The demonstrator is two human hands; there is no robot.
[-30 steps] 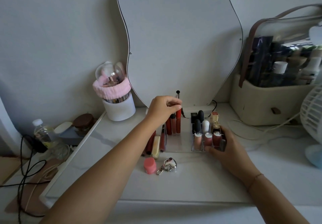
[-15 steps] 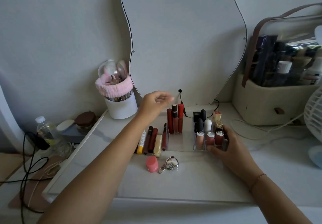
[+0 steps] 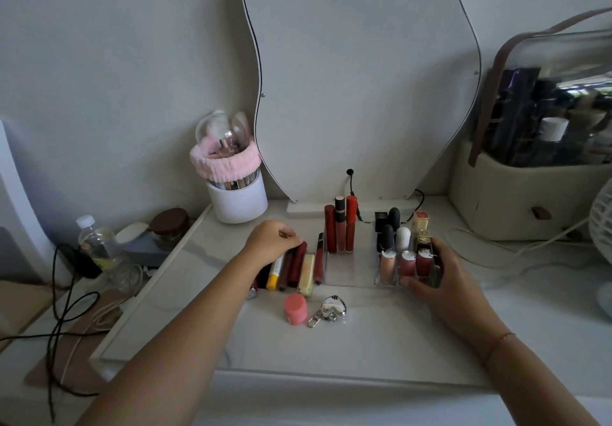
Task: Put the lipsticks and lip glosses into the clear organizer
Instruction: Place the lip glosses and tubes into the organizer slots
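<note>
a row of loose lip products (image 3: 291, 268), dark red tubes, a yellow-capped stick and a cream case, is lying flat on the white marble-look tabletop (image 3: 364, 343) just left of the clear acrylic organizer (image 3: 347, 265). the left hand (image 3: 270, 240) is resting curled over the far ends of those tubes, fingertips touching a dark red one; whether it is actually gripping it cannot be told. three tall red glosses (image 3: 340, 223) are standing upright in the organizer's back left slots. the right hand (image 3: 440, 280) is wrapping the organizer's front right corner, steadying it.
</note>
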